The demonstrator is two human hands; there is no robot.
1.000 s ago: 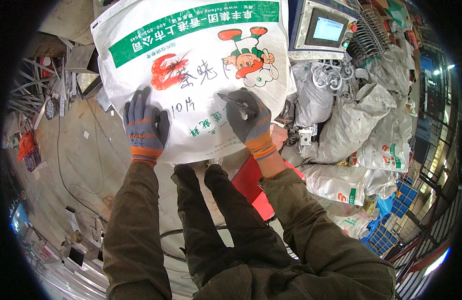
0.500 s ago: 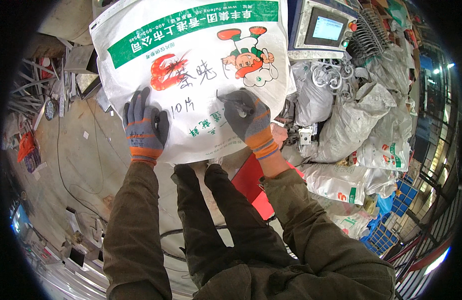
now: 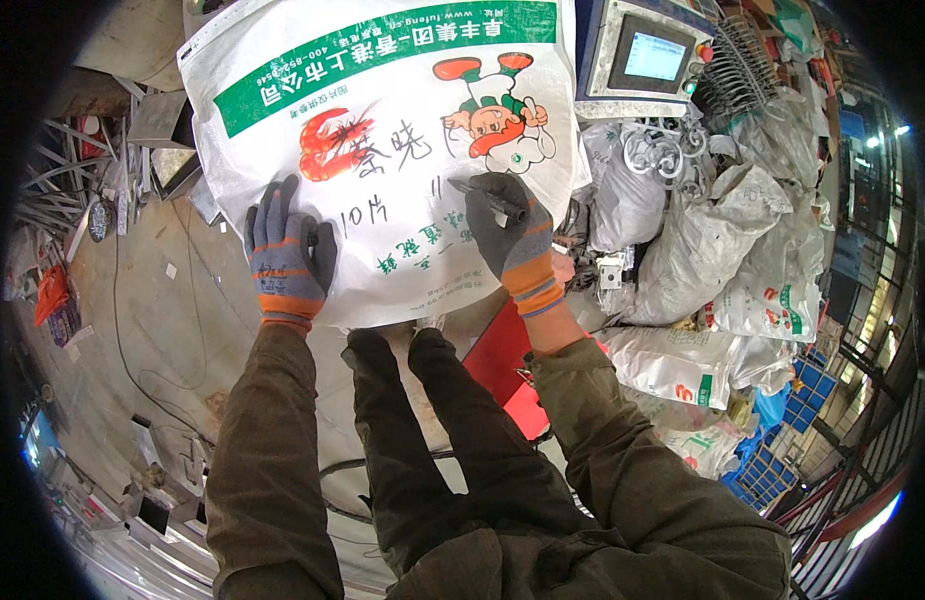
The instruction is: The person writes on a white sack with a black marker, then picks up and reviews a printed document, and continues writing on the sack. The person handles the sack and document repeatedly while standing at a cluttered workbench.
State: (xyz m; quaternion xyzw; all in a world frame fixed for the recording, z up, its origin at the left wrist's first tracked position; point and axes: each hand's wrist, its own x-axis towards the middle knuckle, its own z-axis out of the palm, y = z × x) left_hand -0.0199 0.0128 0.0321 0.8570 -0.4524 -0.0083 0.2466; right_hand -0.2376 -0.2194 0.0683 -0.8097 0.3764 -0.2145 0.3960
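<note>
A large white woven sack [image 3: 272, 190] lies spread in front of me, printed with a green band, red prawns and a cartoon figure upside down to me. Black handwriting crosses its middle. My left hand [image 3: 287, 250], in a grey and orange work glove, rests flat on the sack's left part with fingers stretched out. In my gloved right hand [image 3: 510, 235] is a black marker pen [image 3: 514, 213], its tip at the sack's surface just right of two fresh short strokes. The fingers are closed round the pen and hide part of it.
A control panel with a lit screen [image 3: 650, 57] stands beyond the sack at right. Stuffed white sacks [image 3: 717, 240] and blue crates [image 3: 812, 395] are piled to the right. Metal scraps [image 3: 72, 170] lie at left, and a cable [image 3: 132, 375] runs over the floor.
My right hand has shifted slightly right with the marker pen. A second short black stroke now shows beside the first. The left hand stays in place.
</note>
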